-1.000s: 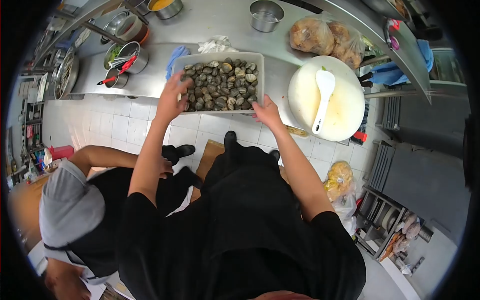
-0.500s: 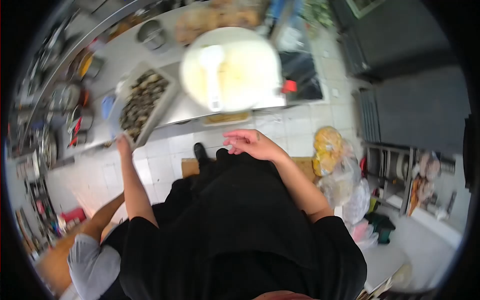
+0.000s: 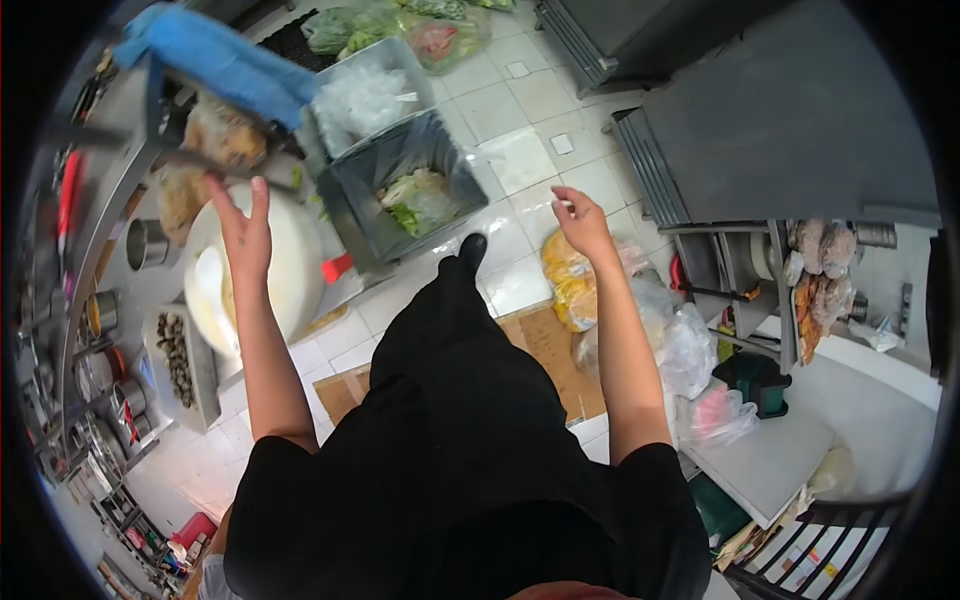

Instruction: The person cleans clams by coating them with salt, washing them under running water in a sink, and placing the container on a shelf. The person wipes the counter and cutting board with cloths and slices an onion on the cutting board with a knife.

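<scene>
Grey cabinets (image 3: 790,125) edge a white tiled floor (image 3: 516,162).

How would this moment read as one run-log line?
left hand: empty, spread, overlapping round white cutting board in view | right hand: empty, loosely curled | clams: in plastic tub

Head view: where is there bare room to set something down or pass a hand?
Bare: tiled floor between the greens bin and dark cabinet; the round white board, right of the left hand. Crowded: around the metal pots and shellfish tub.
</scene>
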Demonstrator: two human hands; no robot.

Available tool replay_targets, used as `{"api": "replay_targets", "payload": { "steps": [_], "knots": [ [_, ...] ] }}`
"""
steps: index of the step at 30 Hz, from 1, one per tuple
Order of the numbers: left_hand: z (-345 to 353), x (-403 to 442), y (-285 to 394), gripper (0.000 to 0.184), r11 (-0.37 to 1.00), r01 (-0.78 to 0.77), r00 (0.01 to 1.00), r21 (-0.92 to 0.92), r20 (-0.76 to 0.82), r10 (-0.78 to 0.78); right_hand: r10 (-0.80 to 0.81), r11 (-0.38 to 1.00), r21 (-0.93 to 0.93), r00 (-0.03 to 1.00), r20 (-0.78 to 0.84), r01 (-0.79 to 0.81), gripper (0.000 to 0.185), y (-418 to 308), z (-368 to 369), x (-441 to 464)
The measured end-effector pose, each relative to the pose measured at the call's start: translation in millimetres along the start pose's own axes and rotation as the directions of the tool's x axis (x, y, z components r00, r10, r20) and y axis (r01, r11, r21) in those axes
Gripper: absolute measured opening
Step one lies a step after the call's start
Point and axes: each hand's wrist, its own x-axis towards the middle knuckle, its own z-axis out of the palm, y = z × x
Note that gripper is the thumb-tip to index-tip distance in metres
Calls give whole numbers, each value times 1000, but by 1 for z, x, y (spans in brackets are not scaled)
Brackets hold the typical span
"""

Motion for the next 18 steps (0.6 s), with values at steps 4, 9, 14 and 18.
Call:
{"api": "replay_targets", "payload": {
  "steps": [4,9,14,18],
  "knots": [
    [68,53,7,78,976,-45,751,-215,-651,-109,82,966,-251,993,81,-59,34,167,-32,36],
    [68,79,-36,41,982,62,343,-176,-921,-187,560,689,-701,750,353,-184,41,389,-103,-52],
    [59,72,-25,25,970,163,326,-181,-918,-226,875,115,-513,-158,458,-851,33,399,-192,-15],
    [51,74,-45,26,969,187,150,-160,-970,-189,858,321,-206,192,477,-924,43,413,-226,115]
  ]
}}
